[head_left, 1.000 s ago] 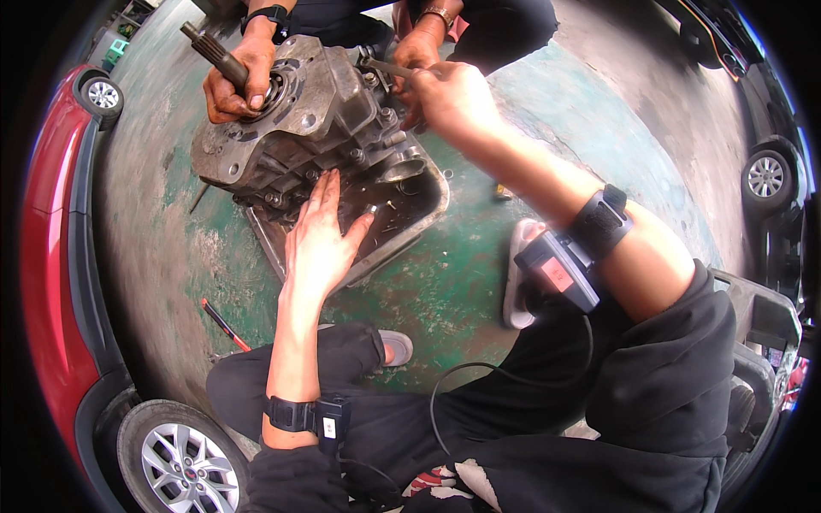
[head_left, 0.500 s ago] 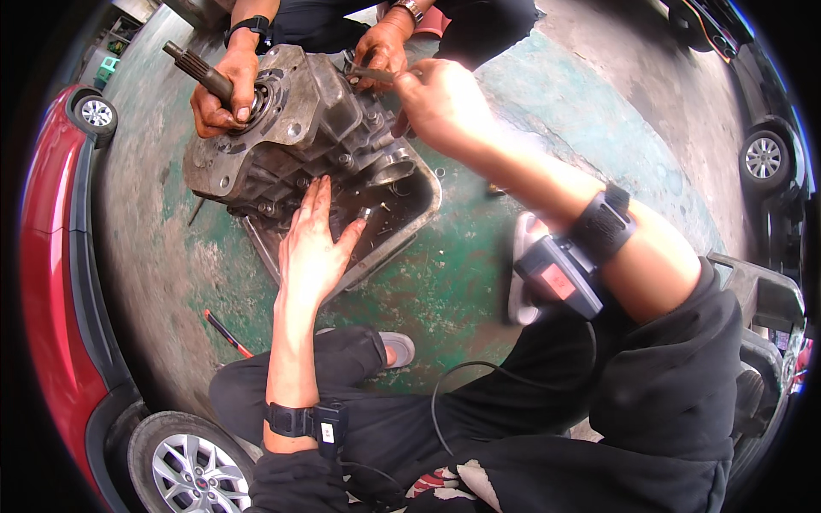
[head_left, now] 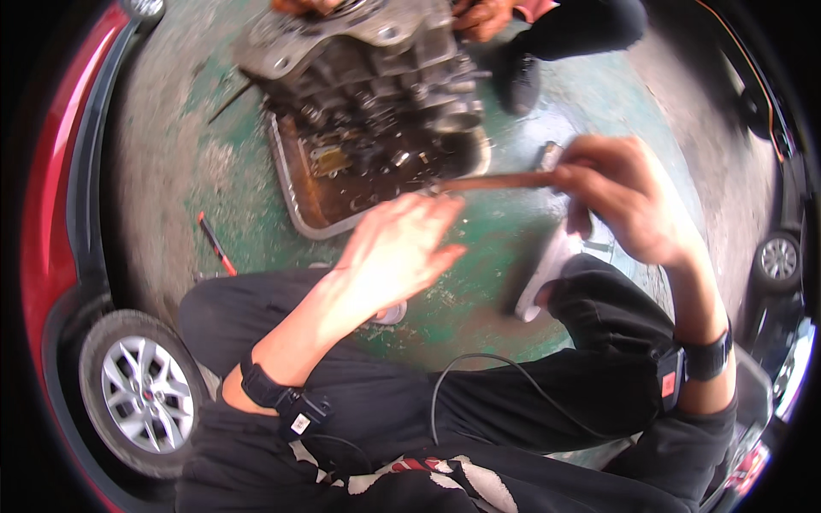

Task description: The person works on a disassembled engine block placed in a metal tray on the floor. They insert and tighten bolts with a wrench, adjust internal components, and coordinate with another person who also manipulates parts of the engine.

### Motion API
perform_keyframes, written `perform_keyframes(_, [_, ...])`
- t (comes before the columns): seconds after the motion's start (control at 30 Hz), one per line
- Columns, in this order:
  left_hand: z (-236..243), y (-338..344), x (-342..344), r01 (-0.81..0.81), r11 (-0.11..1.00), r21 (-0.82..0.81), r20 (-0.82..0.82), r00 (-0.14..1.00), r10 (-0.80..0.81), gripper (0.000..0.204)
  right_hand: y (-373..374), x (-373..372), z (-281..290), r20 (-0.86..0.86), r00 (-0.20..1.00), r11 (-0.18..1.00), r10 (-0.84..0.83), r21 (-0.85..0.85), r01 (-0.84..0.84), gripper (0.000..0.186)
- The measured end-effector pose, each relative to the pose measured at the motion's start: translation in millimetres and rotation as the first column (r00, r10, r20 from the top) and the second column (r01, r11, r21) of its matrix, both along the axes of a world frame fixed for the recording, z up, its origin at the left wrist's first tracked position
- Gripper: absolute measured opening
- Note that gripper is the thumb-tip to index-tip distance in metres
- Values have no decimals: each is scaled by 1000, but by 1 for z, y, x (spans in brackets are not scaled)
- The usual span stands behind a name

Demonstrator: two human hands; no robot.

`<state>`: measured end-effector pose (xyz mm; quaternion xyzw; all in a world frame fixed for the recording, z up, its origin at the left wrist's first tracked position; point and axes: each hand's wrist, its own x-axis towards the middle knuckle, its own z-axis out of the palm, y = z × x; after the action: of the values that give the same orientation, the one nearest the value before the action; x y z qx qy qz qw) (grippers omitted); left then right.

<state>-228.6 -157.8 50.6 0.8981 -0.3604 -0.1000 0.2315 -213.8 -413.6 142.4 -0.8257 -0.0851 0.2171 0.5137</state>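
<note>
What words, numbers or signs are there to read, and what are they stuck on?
None reads clearly.
White label on the left wrist device: marks too small.
Red label on the right wrist device: too small and blurred.
Wheel centre: red emblem, too small.
Long tool in the right hand: blurred, no writing shows.

An oily tray [head_left: 329, 202], metal casing [head_left: 363, 64] and red car [head_left: 54, 188] mark a vehicle workshop.

Worn green floor [head_left: 462, 312] under metal tray [head_left: 318, 232] and red-black tool [head_left: 217, 244]
</note>
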Motion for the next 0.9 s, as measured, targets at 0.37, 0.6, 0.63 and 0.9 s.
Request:
perform_keyframes(0.37, [-22, 5, -55, 163, 938, 306, 27, 983, -180, 58, -16, -12, -46, -139, 983, 879, 123, -444, -173, 23])
perform_keyframes(0.6, [-13, 23, -52, 159, 919, 362, -41, 987, -155, 58, -3, -10, -43, -133, 974, 818, 181, -529, -224, 21])
perform_keyframes(0.63, [-12, 24, -52, 125, 932, 339, -8, 992, -130, 59, 3, -11, -39, -117, 973, 800, 199, -554, -230, 21])
perform_keyframes(0.9, [-1, 19, -66, -252, 949, -188, -411, 898, 157, 53, 54, -22, -27, -513, 837, 970, 192, 227, -83, 20])
